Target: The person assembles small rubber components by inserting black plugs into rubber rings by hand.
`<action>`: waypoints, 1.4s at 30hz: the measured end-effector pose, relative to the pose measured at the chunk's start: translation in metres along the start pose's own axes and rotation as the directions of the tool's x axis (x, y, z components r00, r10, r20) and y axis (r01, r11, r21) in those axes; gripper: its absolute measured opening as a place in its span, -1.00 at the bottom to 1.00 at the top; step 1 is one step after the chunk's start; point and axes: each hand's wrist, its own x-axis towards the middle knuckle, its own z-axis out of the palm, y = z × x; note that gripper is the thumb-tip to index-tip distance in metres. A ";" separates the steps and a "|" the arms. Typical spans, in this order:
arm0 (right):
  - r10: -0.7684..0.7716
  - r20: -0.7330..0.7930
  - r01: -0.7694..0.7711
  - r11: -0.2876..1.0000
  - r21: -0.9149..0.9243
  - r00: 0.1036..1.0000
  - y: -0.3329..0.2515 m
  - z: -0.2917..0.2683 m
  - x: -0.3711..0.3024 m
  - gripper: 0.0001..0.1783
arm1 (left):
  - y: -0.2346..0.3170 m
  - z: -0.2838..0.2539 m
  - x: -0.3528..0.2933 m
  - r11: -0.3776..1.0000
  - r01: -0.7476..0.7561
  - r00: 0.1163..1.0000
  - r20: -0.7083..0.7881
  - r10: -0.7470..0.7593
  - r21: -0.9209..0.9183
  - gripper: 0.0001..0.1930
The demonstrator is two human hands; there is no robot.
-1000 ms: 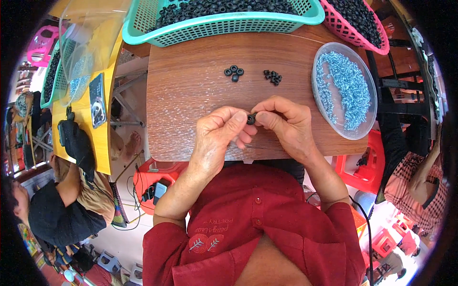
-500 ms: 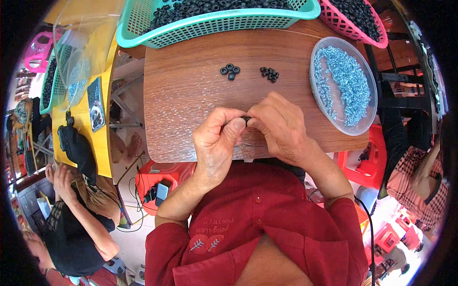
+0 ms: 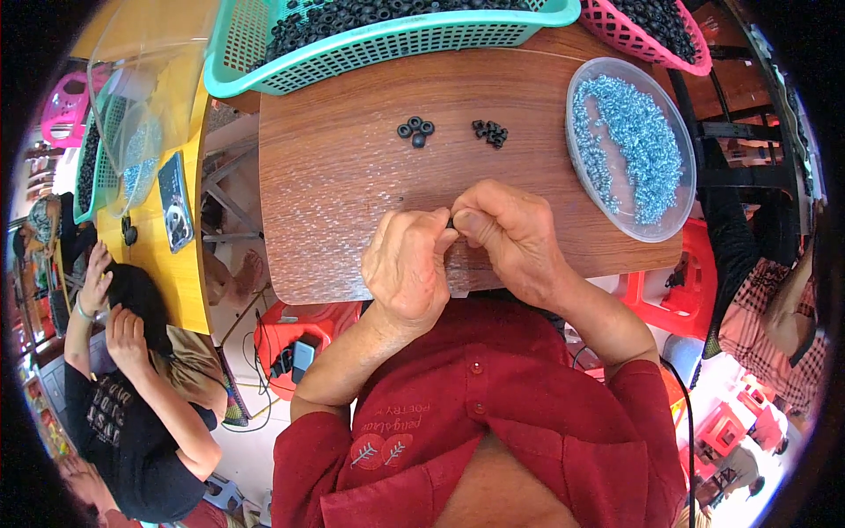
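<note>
My left hand point(image 3: 407, 264) and my right hand point(image 3: 515, 238) meet above the near edge of a brown wooden table point(image 3: 343, 185). Between their pinched fingertips is a small black rubber-like piece point(image 3: 451, 223), mostly hidden by the fingers. The left hand shows its back, with its thumb out of sight; the right thumb and forefinger press at the piece's other side. Farther back lie a small group of round black rings point(image 3: 419, 141) and, to its right, a tight cluster of smaller black pieces point(image 3: 490, 133).
A clear round tub point(image 3: 651, 236) of tiny light-blue pieces point(image 3: 651, 145) stands at the right. A teal basket point(image 3: 378, 66) and a pink basket point(image 3: 651, 51), both of black parts, line the back. Left is a yellow table point(image 3: 189, 282) with a phone point(image 3: 175, 201) and a co-worker's raised hands point(image 3: 128, 339).
My left hand has rolled over, so its back now faces up and the thumb is hidden. The pinched piece stays between both hands. The co-worker on the left has shifted head and hands.
</note>
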 end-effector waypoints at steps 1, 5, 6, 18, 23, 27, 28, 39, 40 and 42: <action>0.054 -0.005 -0.054 0.997 0.046 0.999 0.000 0.001 0.000 -0.90 | -0.001 0.000 0.000 1.000 -0.002 1.000 0.003 0.002 -0.003 -0.84; 0.087 -0.055 -0.086 0.996 0.026 0.995 0.001 0.002 0.000 -0.87 | 0.004 -0.002 0.001 0.791 0.492 0.870 0.157 -0.468 -0.364 -0.91; 0.005 -0.073 -0.008 0.999 -0.037 0.997 0.002 0.002 0.001 -0.88 | 0.006 -0.003 0.002 0.304 0.747 0.595 0.391 -0.702 -0.591 -0.91; -0.440 -0.075 0.370 0.824 -0.430 0.895 0.016 0.004 -0.003 -0.63 | 0.006 -0.006 0.012 -0.043 0.723 0.454 0.522 -0.722 -0.689 -0.89; -0.428 -0.071 0.374 0.849 -0.372 0.901 0.020 0.005 -0.004 -0.62 | 0.008 -0.010 0.015 -0.042 0.717 0.455 0.512 -0.728 -0.696 -0.90; -0.442 -0.086 0.387 0.851 -0.356 0.893 0.020 0.007 -0.003 -0.63 | 0.007 -0.010 0.012 -0.053 0.731 0.438 0.526 -0.729 -0.681 -0.89; -0.452 -0.090 0.398 0.850 -0.345 0.887 0.021 0.007 -0.003 -0.64 | 0.006 -0.011 0.012 -0.071 0.734 0.432 0.546 -0.718 -0.675 -0.88; -0.476 -0.096 0.419 0.840 -0.346 0.874 0.025 0.008 0.002 -0.68 | 0.003 -0.010 0.011 -0.075 0.768 0.430 0.599 -0.676 -0.636 -0.83; -0.480 -0.080 0.424 0.832 -0.357 0.874 0.026 0.009 0.002 -0.68 | 0.003 -0.010 0.011 -0.098 0.756 0.418 0.593 -0.688 -0.647 -0.83; -0.501 -0.079 0.442 0.819 -0.365 0.862 0.026 0.008 0.004 -0.70 | -0.002 -0.011 0.008 -0.110 0.758 0.417 0.607 -0.677 -0.643 -0.84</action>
